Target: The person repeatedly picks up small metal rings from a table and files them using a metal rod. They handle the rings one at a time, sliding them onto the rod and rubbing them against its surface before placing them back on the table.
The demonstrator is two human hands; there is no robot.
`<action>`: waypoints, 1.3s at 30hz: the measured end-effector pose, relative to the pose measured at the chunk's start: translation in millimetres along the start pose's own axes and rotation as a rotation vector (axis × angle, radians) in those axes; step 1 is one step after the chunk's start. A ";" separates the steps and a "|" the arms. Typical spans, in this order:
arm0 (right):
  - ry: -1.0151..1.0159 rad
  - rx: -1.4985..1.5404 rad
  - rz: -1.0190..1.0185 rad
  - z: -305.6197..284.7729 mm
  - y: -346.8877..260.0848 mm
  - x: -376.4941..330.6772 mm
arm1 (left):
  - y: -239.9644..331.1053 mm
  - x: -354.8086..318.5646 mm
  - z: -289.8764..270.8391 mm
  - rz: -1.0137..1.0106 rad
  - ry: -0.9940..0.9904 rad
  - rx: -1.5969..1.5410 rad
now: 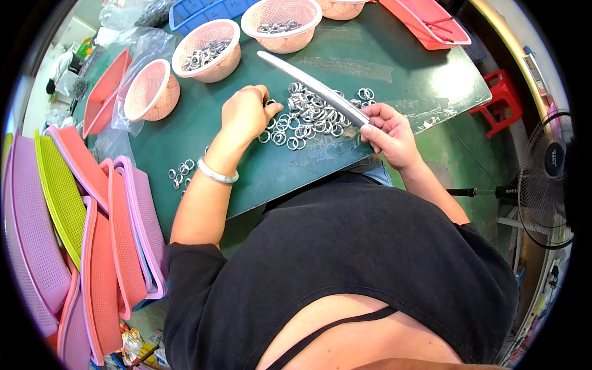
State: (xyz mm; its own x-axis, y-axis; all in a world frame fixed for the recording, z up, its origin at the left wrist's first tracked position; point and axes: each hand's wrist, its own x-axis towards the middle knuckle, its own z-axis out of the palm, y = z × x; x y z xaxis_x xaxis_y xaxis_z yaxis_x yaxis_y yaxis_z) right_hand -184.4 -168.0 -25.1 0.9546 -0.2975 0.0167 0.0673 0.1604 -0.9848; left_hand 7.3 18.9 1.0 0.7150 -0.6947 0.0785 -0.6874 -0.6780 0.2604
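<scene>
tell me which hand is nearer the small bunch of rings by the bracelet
Left. The left hand is just up and right of the small bunch of rings; the right hand, holding the long metal rod, is far across.

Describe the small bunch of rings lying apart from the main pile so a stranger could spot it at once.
Start at the green table and find the big pile of metal rings between the two hands. Go past the left hand toward the table's near-left edge, just beyond the wrist bangle. The small bunch lies there: only a few rings, well apart from the pile.
</scene>
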 end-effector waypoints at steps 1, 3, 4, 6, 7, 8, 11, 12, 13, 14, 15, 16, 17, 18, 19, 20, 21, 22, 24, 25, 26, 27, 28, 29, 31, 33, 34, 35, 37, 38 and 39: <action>0.002 -0.003 0.004 -0.2 0.0 -0.5 | -0.2 0.9 0.5 -0.005 -0.017 -0.028; 0.005 -0.009 0.012 -0.4 -0.1 -1.3 | -0.3 0.9 2.3 -0.009 -0.024 -0.071; 0.003 -0.013 0.017 -0.9 0.0 -0.9 | -0.6 0.6 2.5 -0.006 -0.011 -0.084; -0.002 -0.021 0.027 -1.9 0.7 -0.5 | -4.0 2.3 5.4 -0.016 0.046 -0.239; -0.006 -0.025 0.026 -1.9 0.9 -0.4 | -9.0 3.0 9.0 -0.031 0.089 -0.382; -0.010 -0.029 0.025 -1.8 1.1 -0.2 | -13.9 4.0 12.2 -0.046 0.132 -0.524; -0.026 -0.054 0.048 -2.0 -2.3 -1.5 | -25.3 10.1 9.6 -0.039 0.195 -1.399; -0.032 -0.064 0.060 -1.5 -4.2 -2.4 | -26.6 9.3 5.4 -0.044 0.187 -1.547; -0.057 -0.055 0.052 -0.8 -5.4 -2.7 | -26.5 7.8 0.9 -0.048 0.179 -1.660; -0.082 -0.046 0.045 0.0 -6.4 -3.1 | -29.1 7.5 1.1 -0.014 0.172 -1.750; -0.107 -0.037 0.037 0.6 -7.1 -2.9 | -31.2 7.3 1.4 0.022 0.164 -1.839; -0.104 -0.039 0.038 0.9 -7.4 -3.1 | -30.8 6.4 1.7 0.043 0.132 -1.857; -0.101 -0.041 0.039 1.2 -7.6 -3.3 | -29.8 5.2 1.7 0.065 0.099 -1.875; -0.098 -0.043 0.040 1.5 -7.7 -3.4 | -29.4 4.5 1.7 0.087 0.067 -1.892; -0.095 -0.044 0.041 1.7 -7.6 -3.7 | -29.6 4.4 1.8 0.096 0.062 -1.904; -0.097 -0.046 0.038 1.8 -7.3 -3.8 | -30.0 4.6 1.8 0.105 0.057 -1.916; -0.099 -0.048 0.035 1.8 -6.7 -4.0 | -30.2 4.5 1.9 0.114 0.052 -1.928; -0.100 -0.050 0.030 1.7 -6.4 -3.8 | -29.8 4.1 1.4 0.130 0.056 -1.926; -0.098 -0.054 0.022 1.9 -6.2 -4.0 | -28.2 2.4 0.6 0.163 0.065 -1.923; -0.097 -0.058 0.019 2.3 -6.3 -4.1 | -27.9 2.0 0.8 0.159 0.072 -1.925; -0.096 -0.062 0.017 2.5 -6.6 -4.2 | -27.6 1.7 1.2 0.155 0.079 -1.926; -0.095 -0.066 0.016 2.6 -7.0 -4.3 | -27.7 1.6 1.6 0.151 0.086 -1.927; -0.094 -0.069 0.015 2.7 -7.1 -4.5 | -28.4 1.7 2.2 0.149 0.087 -1.913; -0.094 -0.067 0.013 2.9 -7.0 -4.5 | -29.4 2.2 3.0 0.146 0.088 -1.900; -0.093 -0.062 0.011 3.1 -6.4 -4.6 | -28.3 2.2 2.9 0.156 0.085 -1.903; -0.089 -0.061 0.035 4.4 -9.0 -4.5 | -21.5 0.7 2.5 0.180 0.077 -1.937; -0.087 -0.061 0.047 5.5 -10.0 -4.4 | -18.2 -0.6 3.9 0.189 0.036 -1.927; -0.100 -0.055 0.050 6.9 -9.8 -3.7 | -14.3 -2.2 5.8 0.198 -0.005 -1.917; -0.123 -0.045 0.057 10.0 -9.4 -1.5 | -3.3 -6.0 11.8 0.213 -0.086 -1.915; -0.119 -0.048 0.036 11.3 -9.0 -0.4 | 1.2 -7.6 12.9 0.165 -0.121 -1.967; -0.115 -0.051 0.014 12.5 -8.2 0.9 | 3.6 -8.6 13.0 0.115 -0.156 -2.017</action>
State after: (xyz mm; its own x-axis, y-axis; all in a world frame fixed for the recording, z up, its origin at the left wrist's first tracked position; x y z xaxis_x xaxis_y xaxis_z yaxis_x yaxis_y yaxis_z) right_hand -180.4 -157.7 -14.8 0.9826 -0.1848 0.0200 0.0417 0.1143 -0.9926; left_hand -3.0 19.4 -11.2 0.5959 -0.7922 0.1314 0.4541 0.4674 0.7585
